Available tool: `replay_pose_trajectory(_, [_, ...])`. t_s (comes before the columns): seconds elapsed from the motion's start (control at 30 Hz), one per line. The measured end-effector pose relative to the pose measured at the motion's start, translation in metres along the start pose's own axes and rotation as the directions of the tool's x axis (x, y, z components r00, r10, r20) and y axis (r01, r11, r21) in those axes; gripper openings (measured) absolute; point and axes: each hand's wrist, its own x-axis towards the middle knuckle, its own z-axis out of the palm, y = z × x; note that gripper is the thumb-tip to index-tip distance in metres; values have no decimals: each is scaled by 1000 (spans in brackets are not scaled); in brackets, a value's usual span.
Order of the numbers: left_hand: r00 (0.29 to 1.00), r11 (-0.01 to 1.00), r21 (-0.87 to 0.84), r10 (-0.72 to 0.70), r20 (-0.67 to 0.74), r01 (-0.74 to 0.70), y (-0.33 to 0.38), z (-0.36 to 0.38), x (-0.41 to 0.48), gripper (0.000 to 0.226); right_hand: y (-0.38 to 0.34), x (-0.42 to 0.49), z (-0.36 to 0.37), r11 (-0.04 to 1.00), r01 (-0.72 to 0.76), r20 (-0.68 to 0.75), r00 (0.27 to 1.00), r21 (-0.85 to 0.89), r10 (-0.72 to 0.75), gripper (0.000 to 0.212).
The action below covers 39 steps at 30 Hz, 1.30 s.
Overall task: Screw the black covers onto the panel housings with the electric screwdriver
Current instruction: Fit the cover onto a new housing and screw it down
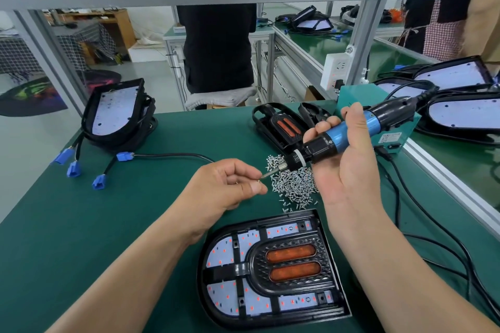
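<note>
- Here, the right hand (349, 170) grips the electric screwdriver (335, 139), bit toward the left hand (227, 184).
- The left hand pinches a screw (260, 178) at the bit's tip.
- The black cover (292, 265) lies in its panel housing (202, 281), below both hands.

Green table (135, 211), blue screwdriver (335, 140) (black ends)
</note>
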Motion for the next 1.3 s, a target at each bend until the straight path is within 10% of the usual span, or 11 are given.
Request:
replay_pose_trajectory(0.67, [995, 990, 100, 101, -3, -100, 0, 5, -2, 15, 2, 1, -6, 999, -21, 47, 999, -42, 23, 26])
replay_pose_trajectory(1.1, [993, 994, 64, 78, 87, -83, 2, 0, -5, 10, -3, -7, -2, 1000, 2, 334, 942, -18, 4, 11])
replay_pose_trajectory(1.3, [990, 989, 54, 137, 28, -139, -1, -2, -2, 12, 0, -8, 2, 999, 25, 150, 988, -29, -21, 32])
